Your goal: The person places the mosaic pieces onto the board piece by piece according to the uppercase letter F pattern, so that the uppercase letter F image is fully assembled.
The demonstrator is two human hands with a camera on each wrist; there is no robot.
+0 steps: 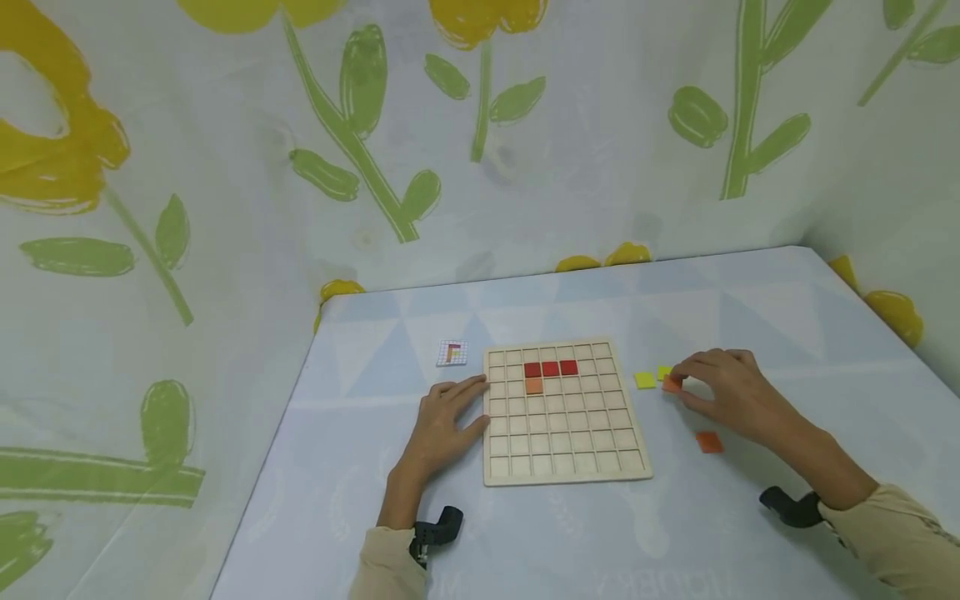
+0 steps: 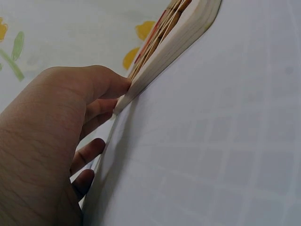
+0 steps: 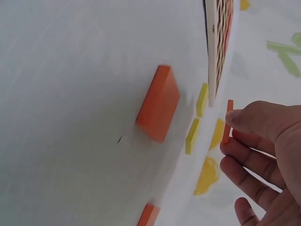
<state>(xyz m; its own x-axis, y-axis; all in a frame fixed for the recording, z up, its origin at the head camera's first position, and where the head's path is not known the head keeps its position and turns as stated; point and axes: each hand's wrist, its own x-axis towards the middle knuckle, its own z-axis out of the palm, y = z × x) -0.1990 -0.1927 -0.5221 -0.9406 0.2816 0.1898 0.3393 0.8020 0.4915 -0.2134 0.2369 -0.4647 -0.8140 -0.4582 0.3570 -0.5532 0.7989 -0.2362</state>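
I observed the right hand point(image 1: 723, 392) pinching an orange square tile point(image 1: 671, 385) right of the wooden grid board point(image 1: 567, 481), near two yellow tiles point(image 1: 645, 381); the left hand point(image 1: 444, 425), fingers spread, touched the board's left edge.

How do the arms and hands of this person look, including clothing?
The left hand and right hand are bare, without gloves. The left sleeve and right sleeve are beige. The left wrist camera and right wrist camera are black, with rounded ends.
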